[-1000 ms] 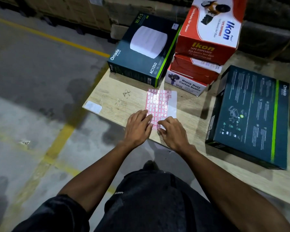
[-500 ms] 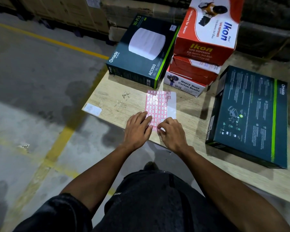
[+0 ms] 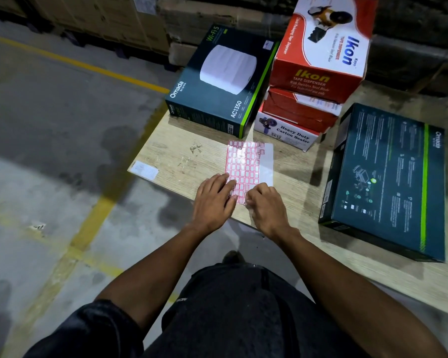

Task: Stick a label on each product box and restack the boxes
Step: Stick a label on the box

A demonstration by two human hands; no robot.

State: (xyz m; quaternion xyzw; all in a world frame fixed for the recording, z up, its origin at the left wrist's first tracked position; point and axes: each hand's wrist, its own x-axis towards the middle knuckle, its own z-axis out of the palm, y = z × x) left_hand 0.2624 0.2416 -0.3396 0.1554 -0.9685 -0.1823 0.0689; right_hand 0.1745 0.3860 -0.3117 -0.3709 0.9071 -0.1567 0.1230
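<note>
Here, the left hand [image 3: 212, 200] presses flat on the label sheet [image 3: 246, 164]; the right hand [image 3: 265, 206] pinches its near corner. Behind the sheet stand an Omada AC1350 box [image 3: 223, 81] and Ikon tape dispenser boxes [image 3: 321, 52].

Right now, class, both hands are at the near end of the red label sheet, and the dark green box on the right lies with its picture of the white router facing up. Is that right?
Not quite. The head view shows the box on the right lying printed back up; the white router picture is on the other dark green box, at the back left. Both hands, left and right, are at the label sheet's near end.
</note>
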